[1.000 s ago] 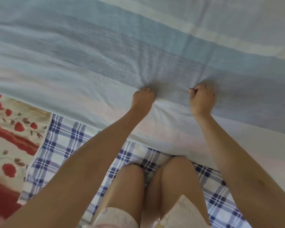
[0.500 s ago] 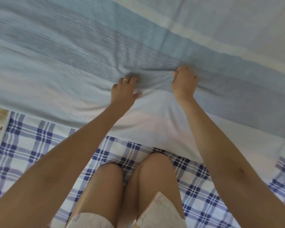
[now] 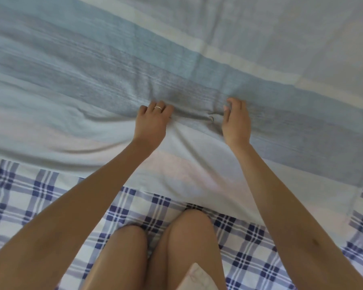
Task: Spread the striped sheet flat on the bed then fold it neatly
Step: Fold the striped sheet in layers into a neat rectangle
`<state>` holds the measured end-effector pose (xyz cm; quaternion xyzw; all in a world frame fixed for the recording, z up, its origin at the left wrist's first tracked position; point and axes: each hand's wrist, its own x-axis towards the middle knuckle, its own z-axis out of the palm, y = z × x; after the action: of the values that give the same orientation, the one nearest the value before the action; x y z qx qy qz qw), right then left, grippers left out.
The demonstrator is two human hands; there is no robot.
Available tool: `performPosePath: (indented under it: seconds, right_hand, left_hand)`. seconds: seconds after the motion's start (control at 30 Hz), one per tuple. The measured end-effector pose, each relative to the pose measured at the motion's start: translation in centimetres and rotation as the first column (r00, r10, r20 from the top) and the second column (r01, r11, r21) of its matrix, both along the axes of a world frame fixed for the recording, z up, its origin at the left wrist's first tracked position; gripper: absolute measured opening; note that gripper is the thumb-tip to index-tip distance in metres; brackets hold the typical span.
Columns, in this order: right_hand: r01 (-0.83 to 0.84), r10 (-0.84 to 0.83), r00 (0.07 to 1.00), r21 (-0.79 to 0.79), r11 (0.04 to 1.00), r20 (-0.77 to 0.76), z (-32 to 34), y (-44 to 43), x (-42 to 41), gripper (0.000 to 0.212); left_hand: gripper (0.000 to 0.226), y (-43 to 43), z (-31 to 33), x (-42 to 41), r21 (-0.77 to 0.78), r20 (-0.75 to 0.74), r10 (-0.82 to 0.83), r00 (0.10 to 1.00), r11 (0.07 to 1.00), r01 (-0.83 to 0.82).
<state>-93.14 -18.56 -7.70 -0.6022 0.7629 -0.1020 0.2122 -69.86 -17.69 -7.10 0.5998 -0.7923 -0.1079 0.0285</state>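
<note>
Reaching forward, you have both hands on the striped sheet [image 3: 92, 70], close together on its grey band. Your left hand [image 3: 151, 124], the one with the ring [image 3: 158, 108], has its fingers [image 3: 147, 108] bent down into the cloth and grips a bit of it. Long wrinkles run away from its little-finger side. Your right hand [image 3: 237, 124] lies on its edge with the fingers half curled and touching the sheet, but you cannot tell if they hold any cloth. Between your two thumbs the sheet is bunched into a small ridge [image 3: 197, 119].

Past your fingertips the sheet lies wide and mostly smooth, right up to the top of the view, so there is lots of room there. Back behind your wrists, the sheet's near edge runs slantwise across, just in front of your knees [image 3: 189, 225]. Out past your right hand's little finger, the sheet's side edge and a corner show. The sheet rests on a blue checked cover [image 3: 29, 197], which shows behind that near edge and under your knees.
</note>
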Motion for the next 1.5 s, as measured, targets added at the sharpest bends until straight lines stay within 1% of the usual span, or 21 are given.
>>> performPosePath:
  seconds: [0.17,0.27,0.37,0.43,0.63,0.77,0.9,0.93,1.0,1.03,1.07,1.1,1.13,1.17,1.2,1.23,1.27,1.3,1.33,1.4,1.5]
  right_hand:
    - [0.127,-0.133,0.991,0.133,0.983,0.033,-0.4,-4.8,-1.8,0.056]
    - [0.096,-0.094,0.995,0.145,0.985,-0.023,-1.6,-6.6,-2.0,0.034]
    - [-0.047,0.076,0.984,0.178,0.983,-0.161,-1.7,-7.6,-1.9,0.024]
    - [-0.140,0.188,0.958,0.221,0.965,-0.216,-1.1,-8.1,-1.9,0.025]
    - [-0.378,0.430,0.804,0.206,0.903,-0.411,1.7,-9.7,-3.3,0.029]
    - [-0.363,0.433,0.798,0.238,0.901,-0.418,1.7,-10.8,-3.6,0.028]
    - [-0.052,0.113,0.912,0.163,0.985,-0.393,0.3,-9.0,-0.8,0.031]
    - [-0.051,0.083,0.915,0.092,0.994,-0.396,0.2,-8.1,0.3,0.036]
    - [-0.293,0.261,0.909,-0.052,0.955,-0.325,0.0,-5.9,2.8,0.052]
    - [-0.523,0.483,0.829,-0.085,0.848,-0.283,-0.2,-4.6,4.1,0.057]
    - [-0.769,0.726,0.627,-0.074,0.635,-0.283,-0.5,-3.0,5.1,0.060]
    - [-0.929,0.881,0.354,-0.005,0.371,-0.313,-1.3,-1.9,5.3,0.061]
    - [-0.980,0.932,0.138,0.088,0.176,-0.335,-2.0,-2.0,4.5,0.061]
    - [-0.975,0.931,0.088,0.161,0.154,-0.355,-2.4,-2.8,3.0,0.062]
    - [-0.936,0.901,0.203,0.193,0.294,-0.384,-2.8,-4.0,1.2,0.065]
    - [-0.810,0.812,0.437,0.223,0.543,-0.387,-2.8,-5.2,-1.0,0.067]
    - [-0.556,0.618,0.680,0.273,0.785,-0.394,-2.6,-6.4,-3.4,0.067]
    - [-0.213,0.338,0.853,0.326,0.921,-0.398,-2.1,-7.6,-6.1,0.066]
    - [0.055,0.094,0.918,0.360,0.931,-0.384,-1.2,-8.6,-8.2,0.066]
    - [0.203,-0.051,0.911,0.338,0.919,-0.410,0.4,-9.3,-10.3,0.064]
    - [-0.088,0.144,0.912,0.161,0.983,-0.384,0.6,-7.2,-8.9,0.060]
  left_hand:
    - [0.010,1.0,-0.3,-0.8,-0.012,-0.107,0.142,0.984,0.990,-0.144]
    - [0.005,1.2,-0.8,-1.2,0.017,-0.122,0.204,0.971,0.979,-0.203]
    - [0.011,1.4,-0.8,-1.3,0.078,-0.058,0.209,0.976,0.976,-0.205]
    - [0.024,1.3,-0.2,-1.4,0.177,0.016,0.154,0.988,0.972,-0.154]
    - [0.122,0.9,0.8,-1.5,0.452,0.285,0.057,0.957,0.873,-0.186]
    - [0.142,2.2,0.5,-1.3,0.520,0.309,0.137,0.941,0.804,-0.288]
    - [0.149,3.9,0.6,-0.9,0.536,0.278,0.278,0.919,0.749,-0.389]
    - [0.152,4.1,0.7,-0.9,0.532,0.284,0.304,0.909,0.739,-0.413]
    - [0.157,4.3,0.7,-1.1,0.522,0.319,0.348,0.882,0.712,-0.470]
    - [0.159,4.3,0.8,-1.2,0.522,0.340,0.369,0.865,0.691,-0.500]
    - [0.161,4.3,0.9,-1.3,0.526,0.356,0.393,0.848,0.666,-0.529]
    - [0.161,4.2,0.9,-1.3,0.532,0.368,0.415,0.832,0.640,-0.554]
    - [0.162,4.1,0.9,-1.3,0.543,0.375,0.436,0.818,0.612,-0.575]
    - [0.162,4.0,1.0,-1.3,0.555,0.383,0.452,0.806,0.584,-0.592]
    - [0.162,3.9,1.1,-1.4,0.565,0.388,0.463,0.797,0.563,-0.603]
    - [0.162,3.8,1.2,-1.5,0.576,0.391,0.465,0.795,0.550,-0.605]
    - [0.162,3.7,1.2,-1.5,0.587,0.390,0.462,0.796,0.541,-0.602]
    - [0.161,3.7,1.2,-1.6,0.599,0.390,0.456,0.800,0.535,-0.596]
    - [0.160,3.7,1.3,-1.7,0.611,0.390,0.447,0.805,0.528,-0.590]
    - [0.154,3.8,1.5,-2.1,0.623,0.373,0.432,0.821,0.539,-0.567]
    - [0.131,5.0,1.8,-3.5,0.648,0.270,0.388,0.881,0.604,-0.464]
